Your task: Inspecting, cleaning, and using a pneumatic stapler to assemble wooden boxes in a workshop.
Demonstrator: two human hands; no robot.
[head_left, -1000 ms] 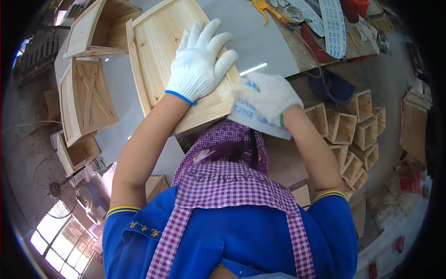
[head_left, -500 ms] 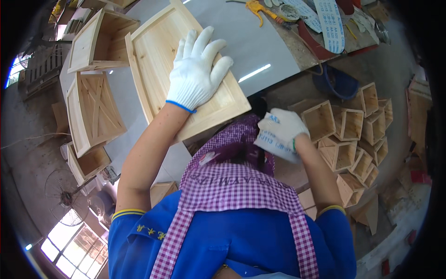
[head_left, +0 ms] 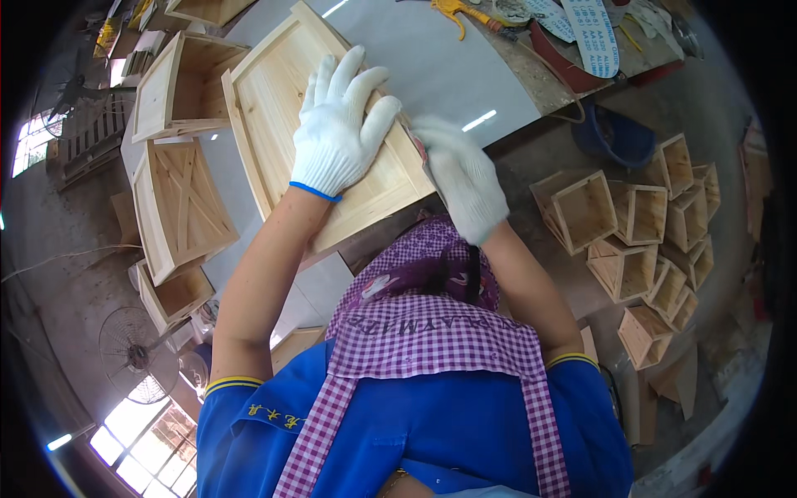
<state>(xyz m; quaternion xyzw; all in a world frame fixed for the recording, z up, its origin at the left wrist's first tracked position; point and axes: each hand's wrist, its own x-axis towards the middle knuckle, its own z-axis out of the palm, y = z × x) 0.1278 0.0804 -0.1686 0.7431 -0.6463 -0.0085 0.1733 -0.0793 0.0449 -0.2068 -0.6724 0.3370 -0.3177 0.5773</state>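
At upper centre, the left grip (head_left: pixel 339 133) lies flat, grasping nothing, on a framed wooden piece (head_left: pixel 272 101) atop the counter (head_left: pixel 444 70), while the right grip (head_left: pixel 466 178) clasps an abrasive sheet (head_left: pixel 429 170) at the piece's edge, seemingly sanding; the next stroke calls for even pressure.

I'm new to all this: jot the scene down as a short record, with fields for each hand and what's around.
Left hand: white-gloved, fingers spread flat on the framed wooden panel
Right hand: white-gloved, motion-blurred, holding a sandpaper sheet at the panel's right edge
Left of panel: wooden crate with an X-shaped brace
Upper right: yellow trigger tool
Right side: blue plastic tub, cluster of open wooden boxes
Lower left: wire-caged fan
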